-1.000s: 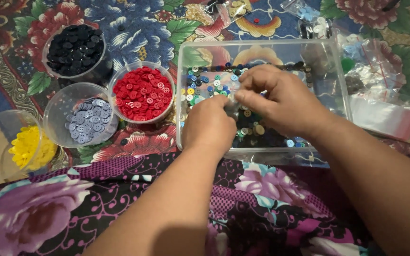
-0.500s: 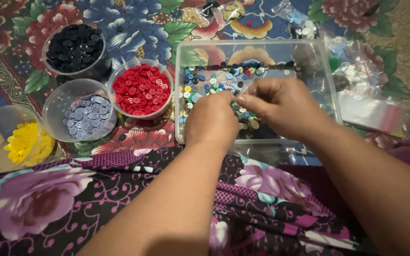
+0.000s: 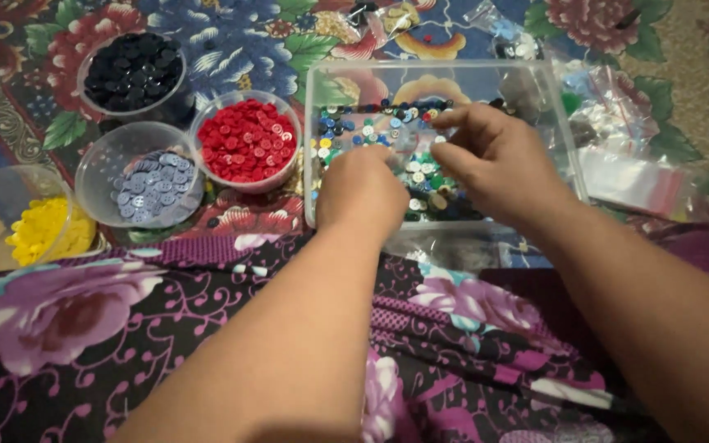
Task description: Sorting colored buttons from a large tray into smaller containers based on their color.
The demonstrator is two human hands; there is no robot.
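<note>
Both your hands are down in the clear rectangular tub [image 3: 535,90] at twelve o'clock, over the heap of mixed buttons [image 3: 371,131] that lies along its near and left side. Your left hand [image 3: 360,190] is curled knuckles-up on the buttons, its fingers tucked under and hidden, so you cannot tell whether it has hold of anything. Your right hand [image 3: 494,160] sits just beside it at one o'clock, loosely bent, with the forefinger and thumb drawn close together at the tips; whether a button is pinched between them is too small to make out.

To your left, from ten to nine o'clock, stand four round clear cups, each with one colour: black buttons [image 3: 131,70] farthest, red buttons [image 3: 246,141] touching the tub's left wall, pale lilac buttons [image 3: 151,184] nearer you, and yellow buttons [image 3: 43,230] at the edge of view.

At two o'clock, beyond the tub's right wall, lie crumpled clear plastic bags [image 3: 625,123], one flat with a red strip along it. More small bags [image 3: 404,20] lie behind the tub. Everything rests on a flowered cloth [image 3: 231,33].
</note>
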